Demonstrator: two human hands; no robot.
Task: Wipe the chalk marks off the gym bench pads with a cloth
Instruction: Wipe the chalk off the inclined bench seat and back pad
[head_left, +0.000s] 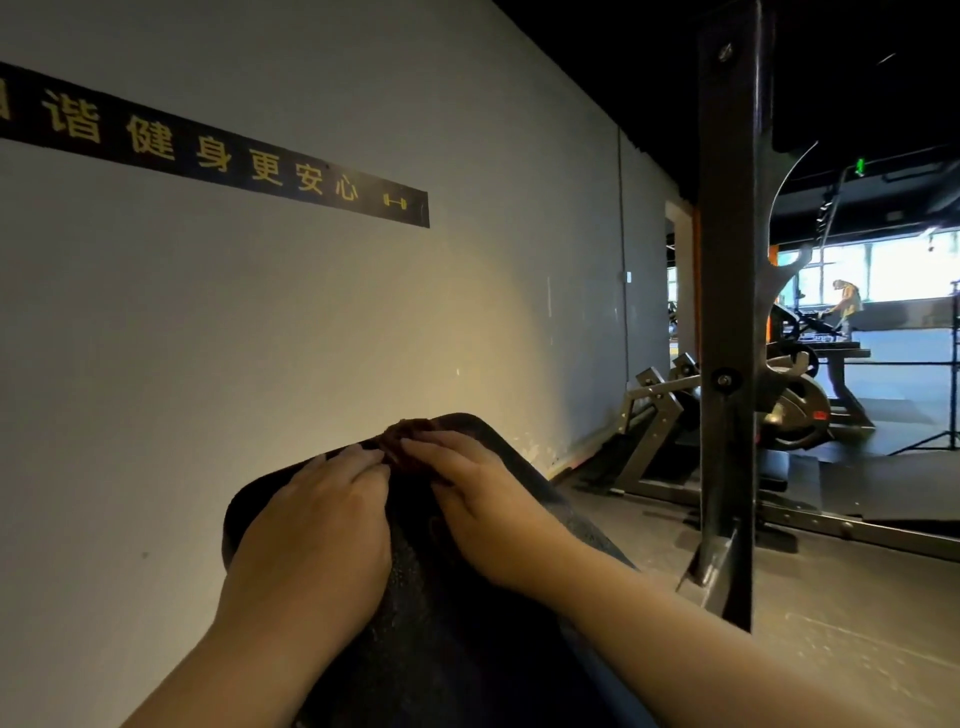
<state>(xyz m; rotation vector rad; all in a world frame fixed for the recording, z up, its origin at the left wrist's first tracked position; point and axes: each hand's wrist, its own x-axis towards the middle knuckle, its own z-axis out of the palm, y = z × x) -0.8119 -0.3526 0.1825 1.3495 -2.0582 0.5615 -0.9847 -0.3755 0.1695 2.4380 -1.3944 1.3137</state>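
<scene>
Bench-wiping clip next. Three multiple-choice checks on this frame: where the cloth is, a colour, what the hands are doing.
1. Where on the bench pad is the cloth?
A. at its far end
B. at its near end, by the wrists
C. off the pad
2. The wall sign has lettering in:
A. white
B. red
C. yellow
3. The left hand and right hand are:
A. both lifted clear
B. both down on the pad, fingertips at the cloth
C. one down, one lifted
Answers: 1 A, it is bunched at the pad's far edge; 2 C, yellow characters on a black strip; 3 B, both hands rest on the pad.
</scene>
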